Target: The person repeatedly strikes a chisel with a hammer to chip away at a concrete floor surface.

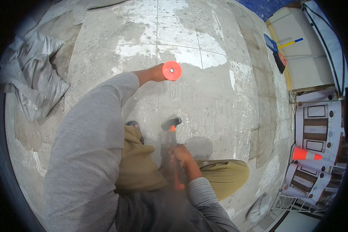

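Note:
Out in front, my left hand is closed round a chisel with a round orange hand guard. The metal end of the chisel shows in the middle of the guard; its shaft and tip are hidden below. My right hand grips a hammer by its black and orange handle, close to my body between my knees. The dark hammer head points away from me, well apart from the chisel. Under both hands lies a tiled floor with worn, pale patches.
A crumpled grey sheet lies at the left. Along the right side stand an orange and white cone, printed panels and a blue brush with a yellow handle. Blue sheeting shows at the far right.

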Demonstrator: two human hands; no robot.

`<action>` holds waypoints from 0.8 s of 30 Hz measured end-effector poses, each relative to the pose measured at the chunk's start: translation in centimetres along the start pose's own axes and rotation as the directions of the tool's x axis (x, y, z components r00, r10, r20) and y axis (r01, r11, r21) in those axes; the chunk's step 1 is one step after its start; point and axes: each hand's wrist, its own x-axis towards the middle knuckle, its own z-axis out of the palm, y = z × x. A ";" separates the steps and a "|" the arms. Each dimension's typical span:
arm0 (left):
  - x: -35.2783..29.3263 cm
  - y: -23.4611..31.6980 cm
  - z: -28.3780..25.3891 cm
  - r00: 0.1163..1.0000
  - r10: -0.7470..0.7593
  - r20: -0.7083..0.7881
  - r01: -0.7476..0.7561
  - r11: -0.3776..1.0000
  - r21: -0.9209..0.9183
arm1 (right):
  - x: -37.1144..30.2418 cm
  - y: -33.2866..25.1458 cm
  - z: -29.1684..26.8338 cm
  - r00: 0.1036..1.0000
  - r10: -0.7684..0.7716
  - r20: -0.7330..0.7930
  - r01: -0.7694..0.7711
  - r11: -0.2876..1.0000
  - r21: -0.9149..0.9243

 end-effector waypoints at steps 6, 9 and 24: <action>1.3 -0.6 -0.1 0.991 0.048 0.124 -0.032 0.991 -0.129 | -1.3 -0.7 -0.3 0.990 -0.137 -0.016 0.138 0.989 0.062; 1.9 -2.6 0.6 0.991 0.109 0.080 -0.089 0.971 -0.222 | -5.3 -4.8 0.0 0.951 -0.302 -0.068 0.308 0.947 0.092; 1.0 -1.2 0.0 0.988 0.149 0.032 -0.140 0.970 -0.197 | -4.3 -14.6 1.0 0.363 -0.905 -0.222 0.637 0.415 -0.649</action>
